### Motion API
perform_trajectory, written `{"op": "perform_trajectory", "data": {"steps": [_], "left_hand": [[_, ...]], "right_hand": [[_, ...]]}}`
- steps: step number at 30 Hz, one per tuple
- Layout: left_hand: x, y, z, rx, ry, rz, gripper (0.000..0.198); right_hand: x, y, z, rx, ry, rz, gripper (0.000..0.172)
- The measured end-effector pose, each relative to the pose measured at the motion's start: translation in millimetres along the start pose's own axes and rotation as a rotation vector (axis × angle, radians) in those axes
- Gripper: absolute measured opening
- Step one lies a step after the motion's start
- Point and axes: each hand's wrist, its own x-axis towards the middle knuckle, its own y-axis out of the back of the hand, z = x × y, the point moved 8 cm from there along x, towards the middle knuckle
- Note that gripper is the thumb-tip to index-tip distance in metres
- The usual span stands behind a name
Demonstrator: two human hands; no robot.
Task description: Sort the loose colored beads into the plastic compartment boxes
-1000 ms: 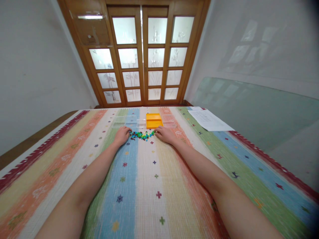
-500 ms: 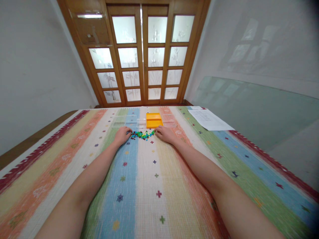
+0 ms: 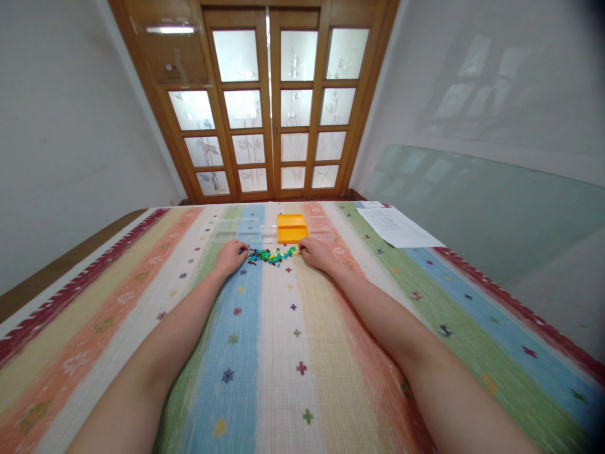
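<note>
We can't tell if left grip [image 3: 230, 256] or right grip [image 3: 316, 253] is closed; one nudge could scatter the pieces [image 3: 269, 255] between!

Bright frosted door panes [image 3: 235, 55]; pale glare on right wall [image 3: 553, 94]; top-right corner dark.

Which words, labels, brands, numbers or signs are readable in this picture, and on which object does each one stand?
No text can be read.
White paper sheet, at the far right of the tablecloth: lines of print, too small to read.
Brown panel, at the upper left of the wooden doors: faint marks, too blurred to tell.
</note>
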Motion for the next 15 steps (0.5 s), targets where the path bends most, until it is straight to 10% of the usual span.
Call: {"op": "perform_trajectory", "data": {"steps": [15], "left_hand": [[-2,9.1,-5,0.012,0.178,0.032,0.024]], "right_hand": [[-1,0,-10,0.015,0.127,-0.060,0.015]]}}
